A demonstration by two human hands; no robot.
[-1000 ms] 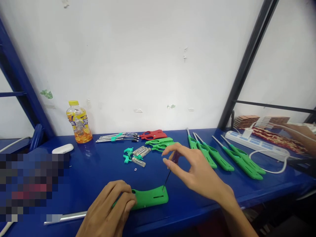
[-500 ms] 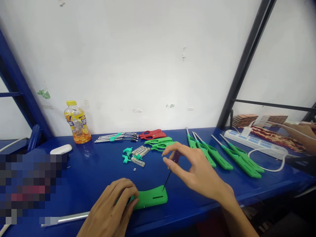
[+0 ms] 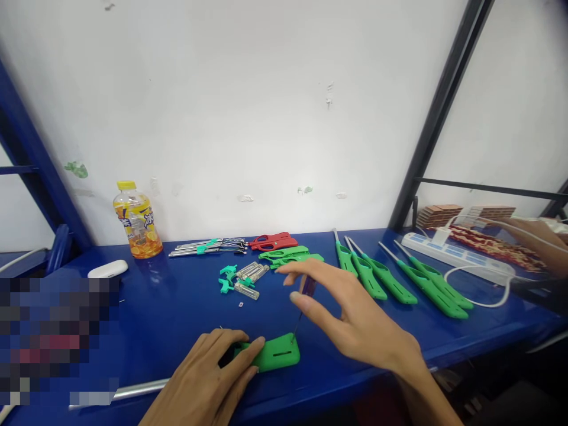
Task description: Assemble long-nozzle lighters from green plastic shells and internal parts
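A green long-necked lighter (image 3: 280,360) lies on the blue table in front of me, its metal tube (image 3: 144,388) running out to the left. My left hand (image 3: 210,367) is closed over the handle and presses it down, hiding the middle part. At the handle's right end, a screwdriver (image 3: 307,286) stands slightly tilted with its thin tip at a small hole near the upper corner. My right hand (image 3: 359,313) is around the dark purple screwdriver grip, thumb beside it and forefinger stretched out past it; the other fingers are mostly hidden.
Clear fuel tanks (image 3: 251,273), teal triggers (image 3: 227,278), metal tubes with wires (image 3: 199,248), red shells (image 3: 275,241) and green shells (image 3: 286,255) lie behind. Several green lighters (image 3: 390,283) lie right, near a power strip (image 3: 457,257). Left stand a bottle (image 3: 141,225) and white case (image 3: 107,269).
My right forefinger has stretched out leftward and its grip on the screwdriver has loosened. My left fingers have shifted right along the green handle. The screwdriver tip stays at the same corner.
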